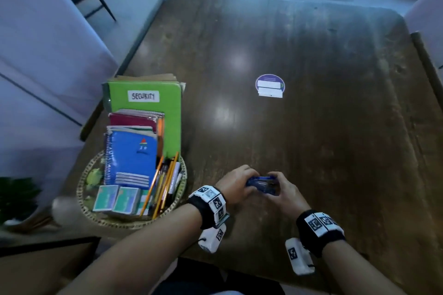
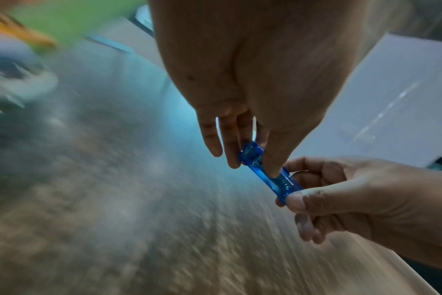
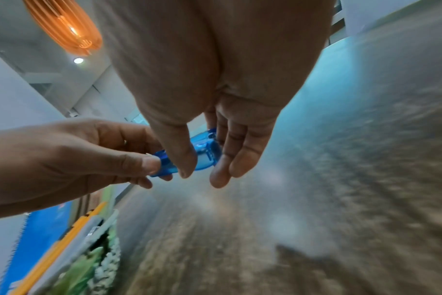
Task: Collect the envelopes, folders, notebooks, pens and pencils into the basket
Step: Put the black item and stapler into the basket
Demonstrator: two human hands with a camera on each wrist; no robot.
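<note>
A small translucent blue plastic object (image 1: 262, 183), possibly a mini stapler, is held just above the table's near edge. My left hand (image 1: 236, 185) pinches one end of it between thumb and fingers (image 2: 234, 159). My right hand (image 1: 286, 193) pinches the other end, its thumb (image 2: 298, 201) on top. The round woven basket (image 1: 119, 223) stands to the left of my hands. It holds an upright green folder (image 1: 153, 108) labelled SECURITY, a blue spiral notebook (image 1: 131, 158), a dark red notebook (image 1: 134, 118), several yellow pencils (image 1: 165, 184) and two small teal boxes (image 1: 117, 199).
The dark wooden table (image 1: 311, 127) carries a round purple sticker with white labels (image 1: 270, 85) near its middle. Pale chairs stand at the left (image 1: 36, 55) and far right (image 1: 429, 7). A green plant (image 1: 16, 196) sits low at the left.
</note>
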